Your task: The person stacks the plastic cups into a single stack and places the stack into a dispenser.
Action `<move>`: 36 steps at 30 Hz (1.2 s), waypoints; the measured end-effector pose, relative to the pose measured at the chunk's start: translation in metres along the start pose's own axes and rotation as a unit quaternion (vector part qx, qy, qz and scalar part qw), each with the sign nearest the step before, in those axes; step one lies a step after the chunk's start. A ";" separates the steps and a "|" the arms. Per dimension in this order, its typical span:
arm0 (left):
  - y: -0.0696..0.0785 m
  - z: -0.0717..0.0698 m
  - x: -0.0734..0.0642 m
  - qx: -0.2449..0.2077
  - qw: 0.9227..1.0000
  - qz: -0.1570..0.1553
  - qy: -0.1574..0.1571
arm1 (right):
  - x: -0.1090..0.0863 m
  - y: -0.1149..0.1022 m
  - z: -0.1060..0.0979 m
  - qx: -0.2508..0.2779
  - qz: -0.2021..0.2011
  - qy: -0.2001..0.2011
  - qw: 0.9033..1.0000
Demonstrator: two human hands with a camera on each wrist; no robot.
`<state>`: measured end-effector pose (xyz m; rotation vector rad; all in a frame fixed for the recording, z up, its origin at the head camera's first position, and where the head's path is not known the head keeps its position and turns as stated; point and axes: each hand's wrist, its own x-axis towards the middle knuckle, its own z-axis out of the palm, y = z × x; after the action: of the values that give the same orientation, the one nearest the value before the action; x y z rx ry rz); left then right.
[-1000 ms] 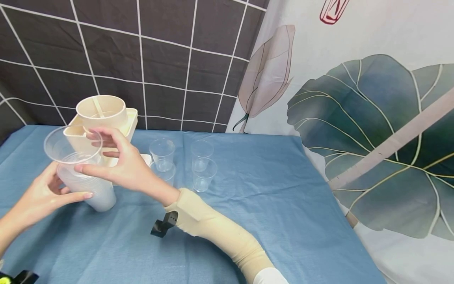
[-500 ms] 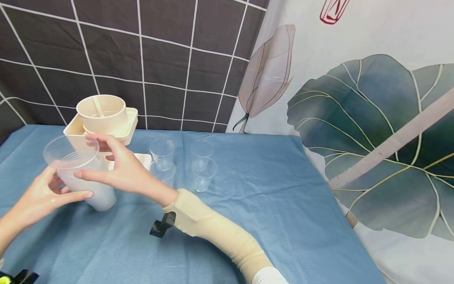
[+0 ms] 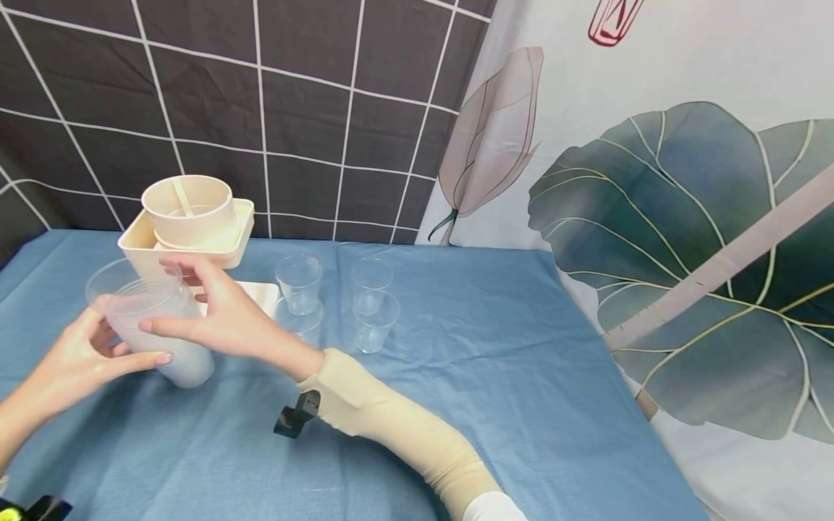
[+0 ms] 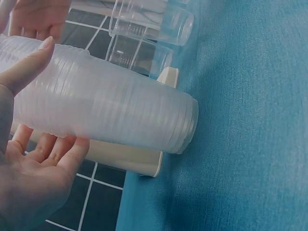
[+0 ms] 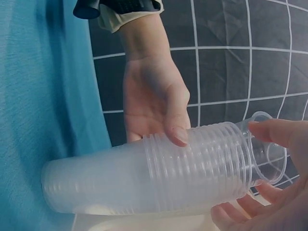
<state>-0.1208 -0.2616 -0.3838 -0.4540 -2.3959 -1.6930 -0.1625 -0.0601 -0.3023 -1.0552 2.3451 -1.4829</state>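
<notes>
A tall stack of nested clear plastic cups [image 3: 185, 362] leans on the blue cloth at the left, its base on the cloth in the left wrist view. My left hand [image 3: 81, 354] grips it around the middle, thumb across the near side and fingers behind. At its upper end, my right hand [image 3: 228, 307] holds the topmost clear cup [image 5: 269, 151] near the rim between thumb and fingers. That cup sits partly inside the stack, its rim standing beyond the others in the right wrist view.
Behind the stack stands a cream round container [image 3: 189, 213] in a square cream tray [image 3: 237, 250]. A white flat piece [image 3: 263, 293] lies beside it. Several single clear cups [image 3: 376, 325] stand upright to the right on the blue cloth [image 3: 495, 362]. A dark gridded backdrop [image 3: 306, 116] hangs behind.
My right hand has moved slightly down with the top cup, which has sunk deeper into the stack. My left hand has stayed in place around the stack.
</notes>
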 end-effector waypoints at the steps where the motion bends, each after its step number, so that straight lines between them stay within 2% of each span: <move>1: 0.000 0.000 0.000 0.003 1.000 -0.001 -0.001 | 0.000 0.000 0.001 0.000 -0.001 0.000 1.000; 9: 0.000 0.000 0.000 0.010 1.000 -0.005 0.002 | 0.003 0.003 0.003 -0.016 -0.008 -0.002 1.000; 20: 0.000 0.001 0.000 0.012 1.000 -0.005 0.004 | 0.002 0.007 0.004 -0.020 0.015 -0.005 1.000; 28: 0.000 0.000 0.000 -0.017 1.000 0.001 0.003 | 0.002 0.008 0.004 -0.014 0.018 -0.007 1.000; 36: 0.000 0.000 0.000 0.004 1.000 -0.011 0.006 | 0.001 0.009 0.004 -0.003 0.026 -0.010 1.000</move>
<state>-0.1210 -0.2614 -0.3839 -0.4178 -2.4076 -1.6883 -0.1653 -0.0613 -0.3116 -0.9977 2.3465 -1.4403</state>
